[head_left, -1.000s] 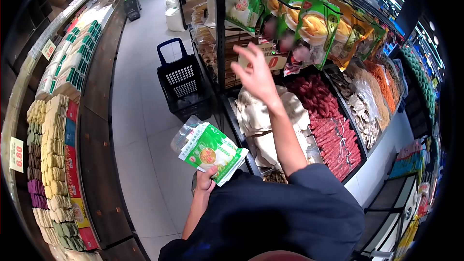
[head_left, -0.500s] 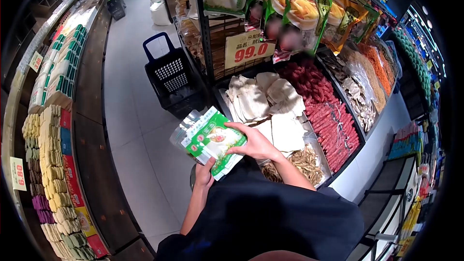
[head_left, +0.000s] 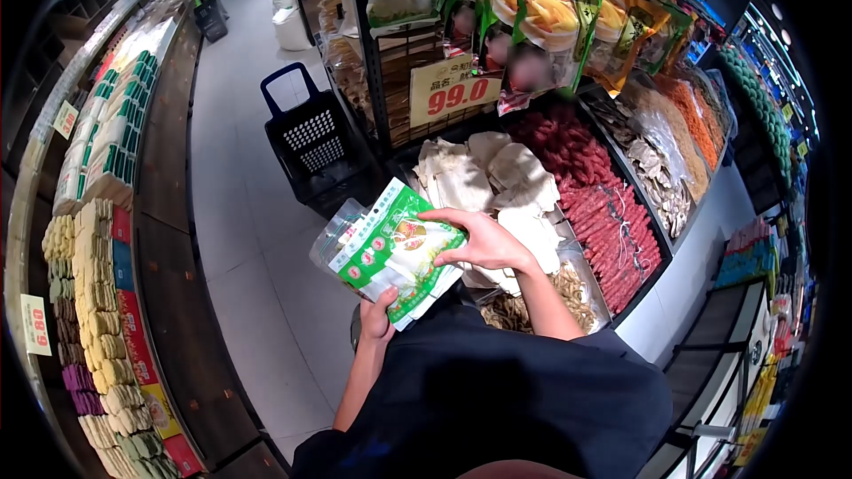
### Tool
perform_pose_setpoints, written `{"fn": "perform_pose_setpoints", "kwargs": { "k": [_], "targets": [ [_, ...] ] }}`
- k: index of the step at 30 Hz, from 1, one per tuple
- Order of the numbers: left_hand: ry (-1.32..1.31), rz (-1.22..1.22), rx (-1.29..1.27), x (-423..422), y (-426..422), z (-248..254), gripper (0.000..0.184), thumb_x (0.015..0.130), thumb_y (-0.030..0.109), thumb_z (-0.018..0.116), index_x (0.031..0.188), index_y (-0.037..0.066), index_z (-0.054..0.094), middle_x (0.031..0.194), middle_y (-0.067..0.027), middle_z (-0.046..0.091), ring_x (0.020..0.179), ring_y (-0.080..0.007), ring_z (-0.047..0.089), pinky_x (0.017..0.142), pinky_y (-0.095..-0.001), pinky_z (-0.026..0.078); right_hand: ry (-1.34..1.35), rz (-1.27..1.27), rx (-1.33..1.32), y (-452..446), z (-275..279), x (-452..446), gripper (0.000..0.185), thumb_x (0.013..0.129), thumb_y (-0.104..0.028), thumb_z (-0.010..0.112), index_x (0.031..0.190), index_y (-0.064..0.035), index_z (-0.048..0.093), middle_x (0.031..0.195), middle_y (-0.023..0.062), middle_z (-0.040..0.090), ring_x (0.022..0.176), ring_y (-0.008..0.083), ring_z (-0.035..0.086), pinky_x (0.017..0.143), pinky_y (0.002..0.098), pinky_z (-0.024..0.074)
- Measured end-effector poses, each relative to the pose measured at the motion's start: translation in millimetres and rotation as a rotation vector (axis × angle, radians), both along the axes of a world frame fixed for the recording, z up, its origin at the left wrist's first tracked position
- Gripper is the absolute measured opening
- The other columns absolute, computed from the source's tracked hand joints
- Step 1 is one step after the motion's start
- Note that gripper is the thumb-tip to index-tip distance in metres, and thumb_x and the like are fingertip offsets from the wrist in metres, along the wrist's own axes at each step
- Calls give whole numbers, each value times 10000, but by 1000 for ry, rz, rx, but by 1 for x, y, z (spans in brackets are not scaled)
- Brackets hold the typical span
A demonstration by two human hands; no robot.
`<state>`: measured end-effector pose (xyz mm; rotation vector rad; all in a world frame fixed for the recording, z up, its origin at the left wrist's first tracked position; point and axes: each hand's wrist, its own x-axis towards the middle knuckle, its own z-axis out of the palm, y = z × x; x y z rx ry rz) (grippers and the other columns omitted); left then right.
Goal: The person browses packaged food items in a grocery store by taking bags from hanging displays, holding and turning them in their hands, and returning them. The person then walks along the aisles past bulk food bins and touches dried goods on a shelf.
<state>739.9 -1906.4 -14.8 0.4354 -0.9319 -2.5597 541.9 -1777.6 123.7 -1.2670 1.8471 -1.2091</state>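
A dark navy, short-sleeved cloth top (head_left: 555, 390) is worn.
Its front is crossed by a black shadow; both forearms (head_left: 552, 306) are left uncovered below the sleeves.

Floor (head_left: 257, 275): pale grey tile, joints visible, running up the aisle and showing again, brightly lit, at right. Left side: long display shelf (head_left: 169, 257) with dark wood-look front panels; dark shelving (head_left: 93, 9) stands behind its far part. Right side: black metal rack (head_left: 377, 93) with upright post and wire back, beside a dark-rimmed display bin (head_left: 642, 295). Lighting: bright overhead lights (head_left: 777, 12) at upper right.
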Motion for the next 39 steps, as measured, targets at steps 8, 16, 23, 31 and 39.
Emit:
{"fn": "perform_pose_setpoints", "kwargs": {
  "k": [8, 16, 23, 31, 39],
  "targets": [
    [-47, 47, -6, 2, 1, 5, 627, 809, 79, 566, 1368, -36, 306, 1311, -176, 465, 1182, -291, 507, 1010, -404, 421, -115, 7, -107, 0, -14, -13, 555, 722, -135, 775, 1230, -61, 567, 1177, 96, 614, 1132, 190, 536, 1004, 340, 377],
    [-38, 92, 41, 8, 0, -8, 601, 800, 109, 604, 1333, -28, 364, 1253, -171, 517, 1129, -284, 552, 970, -393, 461, -355, -129, -125, 3, -12, -8, 510, 694, -5, 760, 1176, -1, 594, 1145, 88, 616, 1068, 147, 542, 947, 281, 417],
    [-69, 108, 74, 14, -1, -13, 599, 807, 98, 581, 1340, -46, 347, 1265, -190, 512, 1126, -304, 558, 975, -411, 461, -131, -306, -567, 29, 21, -35, 472, 682, 28, 772, 1123, 20, 604, 1112, 97, 610, 1063, 166, 549, 945, 289, 414],
    [-26, 75, 124, 13, -3, -6, 580, 805, 77, 584, 1327, -38, 361, 1228, -170, 524, 1096, -271, 564, 951, -384, 467, 61, -421, -1086, 23, 80, -57, 543, 718, -4, 773, 1196, 2, 515, 1135, 117, 578, 1037, 198, 574, 914, 301, 448],
    [-8, 102, 92, 11, -7, -10, 587, 801, 68, 582, 1335, -34, 359, 1254, -162, 510, 1135, -269, 538, 974, -384, 446, 97, -435, -1035, 5, 101, -70, 519, 756, 31, 730, 1229, -5, 520, 1169, 107, 571, 1052, 169, 559, 930, 290, 436]
  ]
}}
